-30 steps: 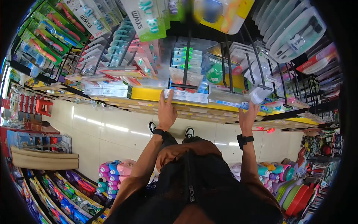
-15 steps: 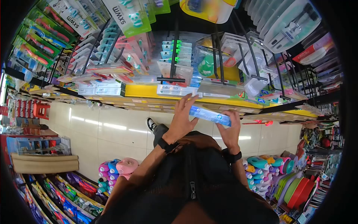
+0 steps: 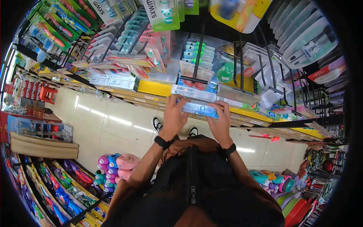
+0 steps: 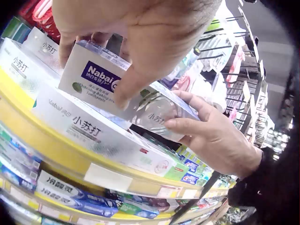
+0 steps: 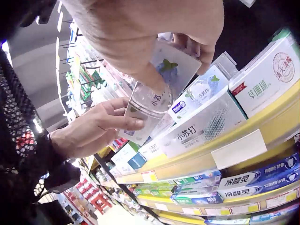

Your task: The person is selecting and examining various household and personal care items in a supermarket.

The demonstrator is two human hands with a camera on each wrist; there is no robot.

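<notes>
A white and blue toothpaste box (image 3: 200, 109) is held by both hands, just in front of the yellow-edged shelf (image 3: 154, 87). "Nabai" is printed in a purple block near one end of its face, and a green leaf is shown beside it. One end is gripped by the left hand (image 3: 176, 118), with the thumb pressed on the printed face and the fingers bent over to the back. The other end is pinched between the thumb and fingers of the right hand (image 3: 221, 123). A black wristband is worn on each wrist.

Near the held box, a white carton (image 3: 193, 92) is set lengthwise on the shelf, close to its edge. A blank white label (image 4: 108, 177) is fixed to the shelf front, and blue and white boxes (image 4: 75, 194) are stacked on a lower shelf.

Above, carded toothbrushes (image 3: 166, 15) and other packs are hung on black hooks. A round green item (image 3: 225, 72) is seen inside clear packaging. Farther out, pink, purple and teal bottles (image 3: 126, 161) are grouped by the pale tiled floor (image 3: 90, 128).
</notes>
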